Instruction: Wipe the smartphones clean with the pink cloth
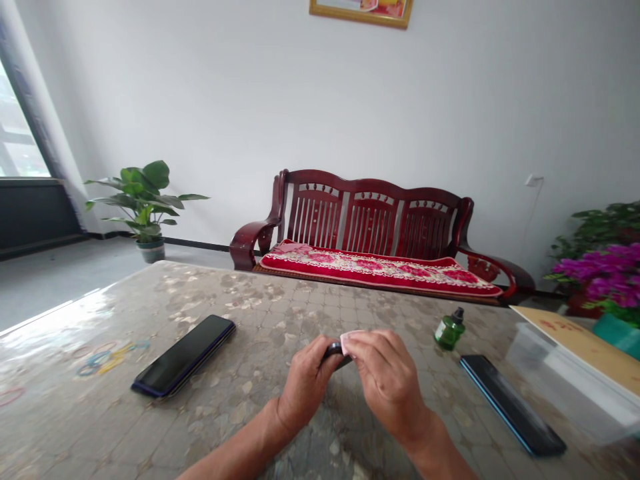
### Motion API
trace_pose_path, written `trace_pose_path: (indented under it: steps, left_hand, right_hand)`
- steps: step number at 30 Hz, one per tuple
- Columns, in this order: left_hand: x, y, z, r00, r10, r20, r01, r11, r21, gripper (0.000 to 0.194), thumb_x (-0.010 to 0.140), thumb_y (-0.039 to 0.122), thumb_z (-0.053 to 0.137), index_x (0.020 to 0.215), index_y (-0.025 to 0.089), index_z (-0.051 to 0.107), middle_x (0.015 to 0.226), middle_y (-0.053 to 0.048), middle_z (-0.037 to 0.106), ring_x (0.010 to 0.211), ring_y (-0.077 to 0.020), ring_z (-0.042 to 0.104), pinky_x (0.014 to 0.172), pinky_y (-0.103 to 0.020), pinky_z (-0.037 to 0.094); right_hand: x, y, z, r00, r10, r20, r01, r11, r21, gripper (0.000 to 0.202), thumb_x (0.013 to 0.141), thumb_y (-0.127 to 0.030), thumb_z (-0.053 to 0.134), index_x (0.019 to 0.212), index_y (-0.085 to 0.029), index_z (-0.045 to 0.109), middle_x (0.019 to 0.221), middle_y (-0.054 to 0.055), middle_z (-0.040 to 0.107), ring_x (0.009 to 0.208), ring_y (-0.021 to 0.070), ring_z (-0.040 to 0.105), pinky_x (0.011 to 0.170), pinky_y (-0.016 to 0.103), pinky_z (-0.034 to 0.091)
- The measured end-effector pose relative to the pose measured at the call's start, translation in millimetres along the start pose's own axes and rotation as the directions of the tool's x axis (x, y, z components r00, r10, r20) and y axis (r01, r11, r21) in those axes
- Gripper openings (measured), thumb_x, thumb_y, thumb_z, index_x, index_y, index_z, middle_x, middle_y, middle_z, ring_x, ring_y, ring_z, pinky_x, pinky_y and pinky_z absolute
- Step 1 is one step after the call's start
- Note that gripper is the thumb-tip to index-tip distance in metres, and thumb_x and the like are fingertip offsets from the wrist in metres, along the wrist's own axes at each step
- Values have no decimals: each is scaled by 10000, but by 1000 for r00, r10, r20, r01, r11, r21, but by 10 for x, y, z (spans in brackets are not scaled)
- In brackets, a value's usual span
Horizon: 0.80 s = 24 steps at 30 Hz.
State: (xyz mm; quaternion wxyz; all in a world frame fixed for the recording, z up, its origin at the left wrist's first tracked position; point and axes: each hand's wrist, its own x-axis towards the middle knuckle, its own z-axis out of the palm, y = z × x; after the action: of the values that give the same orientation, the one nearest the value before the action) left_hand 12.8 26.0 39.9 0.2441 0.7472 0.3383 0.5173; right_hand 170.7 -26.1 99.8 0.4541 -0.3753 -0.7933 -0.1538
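Near the middle of the patterned table [240, 413], my left hand [305, 380] is closed around a small dark curved object [334, 349], which is mostly hidden by the fingers. Close beside it on the right, my right hand [390, 377] pinches a small pale pink cloth or tissue [346, 341] against the dark object's right end. A dark phone [185, 357] lies left of my hands, and another phone with a blue edge [513, 405] lies to the right. Behind that one stands a green bottle with a black cap [450, 329].
Colored rubber bands [107, 358] are scattered at the table's left. A clear plastic box [565, 380] with a tan sheet [585, 340] over it occupies the right side, near purple flowers [607, 277]. Beyond the table are a wooden bench [373, 230] and a potted plant [150, 251].
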Motion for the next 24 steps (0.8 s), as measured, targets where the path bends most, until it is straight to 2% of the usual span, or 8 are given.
trace_pose_path:
  steps: [4,8,10,12,14,16,18,24]
  left_hand:
    - [13,-29,-5,999,-24,-35,25,999,24,195,928,317,501,820,196,610,727,9,619,655,-149,570,634,-235,462]
    - [48,-62,-23,994,-44,-102,50,997,65,223,907,336,499,749,198,573,669,18,597,610,-148,553,593,-231,457]
    - [67,-75,-38,992,-53,-112,63,995,84,215,894,340,501,754,198,581,668,17,605,609,-150,560,598,-237,464]
    - [82,-80,-52,991,-64,-117,75,993,93,213,885,346,504,753,199,583,666,17,609,604,-151,562,597,-238,464]
    - [91,-71,-60,990,-76,-122,87,992,89,209,877,351,510,751,200,580,661,20,605,601,-149,559,596,-236,461]
    - [90,-53,-58,987,-85,-134,94,994,63,201,871,353,516,758,200,579,662,23,603,603,-147,558,597,-234,460]
    - [79,-30,-48,982,-100,-162,104,994,17,193,870,355,517,778,198,582,670,23,607,610,-148,563,596,-233,463]
    - [24,-1,-18,945,-196,-262,174,979,-101,203,884,373,512,831,189,581,680,16,614,612,-160,583,566,-239,473]
  right_hand:
    - [-50,153,24,1000,27,-11,-28,999,-24,293,911,-55,528,1113,-234,643,1030,53,712,947,187,638,850,362,501]
    - [-123,297,130,974,219,-58,-217,975,40,161,935,-174,554,1023,-232,677,949,48,713,893,188,649,827,347,505]
    - [-147,318,197,924,380,-42,-369,916,160,129,938,-251,565,987,-225,682,876,35,707,823,179,654,768,314,516]
    - [-157,307,260,847,530,23,-512,806,298,157,933,-326,576,968,-214,680,774,14,690,717,164,644,685,278,517]
    - [-162,281,315,775,625,95,-602,683,413,212,920,-387,585,954,-200,678,693,-1,664,638,156,624,628,261,509]
    - [-171,254,367,731,667,143,-637,593,492,254,901,-423,597,942,-186,677,669,0,653,613,156,614,608,260,509]
    - [-192,227,418,712,679,180,-652,543,529,262,879,-430,617,921,-179,679,669,2,650,597,155,602,583,257,503]
    - [-295,151,548,713,663,228,-669,546,505,178,808,-301,647,941,-194,695,721,1,667,600,157,593,572,265,505]
